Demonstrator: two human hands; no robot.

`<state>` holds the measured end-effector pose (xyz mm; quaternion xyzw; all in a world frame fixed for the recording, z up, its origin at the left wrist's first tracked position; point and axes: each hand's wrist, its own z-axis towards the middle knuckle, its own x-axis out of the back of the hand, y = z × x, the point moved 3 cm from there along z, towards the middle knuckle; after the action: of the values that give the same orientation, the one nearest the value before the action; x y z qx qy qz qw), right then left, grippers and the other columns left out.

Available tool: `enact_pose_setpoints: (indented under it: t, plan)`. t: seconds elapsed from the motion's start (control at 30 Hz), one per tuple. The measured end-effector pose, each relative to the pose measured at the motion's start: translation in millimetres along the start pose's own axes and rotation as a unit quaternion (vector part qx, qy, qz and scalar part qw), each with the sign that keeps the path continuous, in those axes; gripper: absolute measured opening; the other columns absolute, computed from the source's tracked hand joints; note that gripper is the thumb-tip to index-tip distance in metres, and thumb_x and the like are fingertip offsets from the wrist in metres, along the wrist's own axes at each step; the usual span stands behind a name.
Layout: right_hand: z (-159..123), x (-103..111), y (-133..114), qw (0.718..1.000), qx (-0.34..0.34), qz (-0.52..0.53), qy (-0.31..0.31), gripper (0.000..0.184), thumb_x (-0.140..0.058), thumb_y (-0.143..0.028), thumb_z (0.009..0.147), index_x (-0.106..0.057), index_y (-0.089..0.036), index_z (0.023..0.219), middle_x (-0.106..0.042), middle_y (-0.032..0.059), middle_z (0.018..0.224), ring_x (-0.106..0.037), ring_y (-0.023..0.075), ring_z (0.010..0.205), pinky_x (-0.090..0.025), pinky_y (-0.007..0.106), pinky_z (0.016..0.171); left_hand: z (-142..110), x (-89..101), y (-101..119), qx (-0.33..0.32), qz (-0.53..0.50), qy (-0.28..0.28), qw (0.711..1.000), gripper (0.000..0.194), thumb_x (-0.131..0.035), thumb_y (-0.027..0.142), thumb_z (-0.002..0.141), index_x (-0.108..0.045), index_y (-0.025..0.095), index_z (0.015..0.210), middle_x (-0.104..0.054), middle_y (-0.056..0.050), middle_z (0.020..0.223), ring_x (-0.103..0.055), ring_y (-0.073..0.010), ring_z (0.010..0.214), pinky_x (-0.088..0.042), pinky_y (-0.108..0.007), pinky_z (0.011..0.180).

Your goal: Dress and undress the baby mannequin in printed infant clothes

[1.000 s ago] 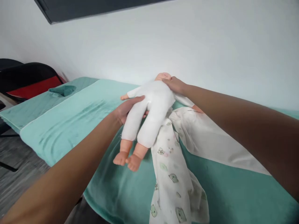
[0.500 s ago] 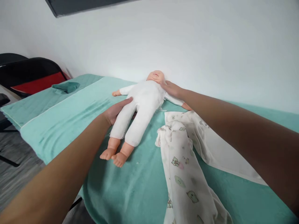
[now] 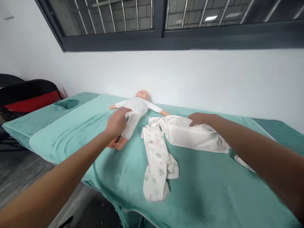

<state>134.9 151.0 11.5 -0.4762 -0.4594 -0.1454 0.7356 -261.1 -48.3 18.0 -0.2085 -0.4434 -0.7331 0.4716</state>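
Note:
A baby doll with a white cloth body lies on its back, arms spread, its head near the wall. My left hand is over the doll's legs, smeared by motion, so its grip is unclear. To the right lies a white baby garment, a plain stretch of it running sideways. One part of the garment with printed green animal faces hangs toward me. My right hand is at the upper edge of the plain cloth, fingers curled onto it, the fingertips partly hidden.
A green padded cover spreads over the bed, its front edge above a grey floor. A crumpled green cloth lies at the far left beside a black and red chair. A barred window is in the wall behind.
My right hand has left the doll's head and moved right to the white garment. My left hand has come off the doll's side to above its legs. The view has tilted up.

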Motion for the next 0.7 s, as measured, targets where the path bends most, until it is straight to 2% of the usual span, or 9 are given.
enact_pose_setpoints:
  t: [0.03, 0.1, 0.17, 0.23, 0.33, 0.37, 0.47, 0.57, 0.7]
  plan:
    - [-11, -1, -8, 0.999, -0.015, -0.044, -0.028, 0.032, -0.085, -0.037, 0.068, -0.056, -0.027, 0.060, -0.060, 0.0012, 0.061, -0.068, 0.0247, 0.085, -0.052, 0.044, 0.094, -15, -12.5, 26, -0.111, 0.040, -0.104, 0.988, 0.047, -0.045, 0.011, 0.090, -0.063, 0.025, 0.130, -0.063, -0.010, 0.137, -0.055, -0.0283, 0.130, -0.042, -0.044, 0.111]
    - [-29, -5, -30, 0.991, -0.026, -0.114, -0.068, 0.020, -0.080, -0.025, 0.073, -0.061, -0.024, 0.066, -0.068, 0.0061, 0.074, -0.068, 0.0297, 0.097, -0.048, 0.049, 0.096, -44, -34.6, 66, -0.225, 0.044, -0.207, 0.951, 0.048, -0.054, 0.012, 0.089, -0.065, 0.037, 0.128, -0.062, 0.000, 0.143, -0.052, -0.0225, 0.136, -0.038, -0.039, 0.116]
    - [-47, -9, -59, 0.983, -0.013, -0.157, -0.092, 0.010, -0.075, -0.018, 0.073, -0.067, -0.023, 0.077, -0.073, 0.0085, 0.089, -0.067, 0.0332, 0.104, -0.046, 0.050, 0.096, -66, -54.1, 94, -0.303, 0.098, -0.242, 0.917, 0.038, -0.052, 0.016, 0.094, -0.065, 0.031, 0.126, -0.050, -0.004, 0.155, -0.042, -0.0264, 0.145, -0.032, -0.049, 0.120]
    - [-69, -14, -91, 0.977, 0.016, -0.181, -0.116, 0.014, -0.072, -0.021, 0.077, -0.072, -0.025, 0.091, -0.074, 0.0078, 0.104, -0.066, 0.0325, 0.108, -0.045, 0.044, 0.093, -73, -66.3, 113, -0.320, 0.128, -0.219, 0.913, 0.024, -0.052, 0.019, 0.095, -0.068, 0.022, 0.112, -0.043, -0.010, 0.160, -0.036, -0.0299, 0.148, -0.029, -0.055, 0.121]
    - [-110, -17, -134, 0.968, 0.062, -0.198, -0.142, 0.018, -0.063, -0.026, 0.086, -0.073, -0.030, 0.100, -0.075, 0.0036, 0.109, -0.067, 0.0270, 0.107, -0.044, 0.034, 0.084, -68, -72.3, 141, -0.311, 0.108, -0.151, 0.932, 0.015, -0.051, 0.018, 0.094, -0.065, 0.018, 0.099, -0.037, -0.013, 0.162, -0.035, -0.0299, 0.149, -0.029, -0.054, 0.122]
    - [-125, -16, -148, 0.955, 0.113, -0.223, -0.157, 0.022, -0.056, -0.026, 0.091, -0.072, -0.030, 0.105, -0.075, 0.0036, 0.109, -0.067, 0.0258, 0.103, -0.042, 0.033, 0.079, -65, -72.8, 152, -0.310, 0.091, -0.138, 0.936, 0.014, -0.049, 0.017, 0.094, -0.062, 0.018, 0.099, -0.038, -0.014, 0.162, -0.036, -0.0289, 0.148, -0.028, -0.053, 0.122]
    - [-162, -4, -171, 0.942, 0.180, -0.243, -0.144, 0.028, -0.043, -0.025, 0.097, -0.071, -0.027, 0.098, -0.074, 0.0041, 0.103, -0.067, 0.0226, 0.094, -0.039, 0.031, 0.071, -55, -74.8, 186, -0.279, 0.049, -0.156, 0.946, 0.010, -0.051, 0.021, 0.092, -0.056, 0.019, 0.101, -0.062, -0.017, 0.136, -0.056, -0.0284, 0.131, -0.034, -0.051, 0.118]
    - [-183, 19, -163, 0.960, 0.115, -0.229, -0.112, 0.024, -0.046, -0.030, 0.096, -0.068, -0.025, 0.105, -0.074, 0.0062, 0.106, -0.067, 0.0243, 0.094, -0.041, 0.031, 0.071, -42, -72.9, 208, -0.157, 0.036, -0.163, 0.973, 0.023, -0.058, 0.029, 0.088, -0.052, 0.022, 0.110, -0.072, -0.011, 0.096, -0.069, -0.0319, 0.098, -0.049, -0.046, 0.093]
    - [-195, 44, -117, 0.968, -0.079, -0.208, -0.115, 0.043, -0.060, -0.041, 0.089, -0.062, -0.019, 0.126, -0.072, 0.0155, 0.120, -0.068, 0.0330, 0.100, -0.049, 0.038, 0.077, -26, -63.0, 222, -0.029, -0.070, -0.053, 0.996, 0.030, -0.055, 0.027, 0.087, -0.048, 0.025, 0.116, -0.071, -0.007, 0.094, -0.068, -0.0289, 0.087, -0.047, -0.037, 0.079]
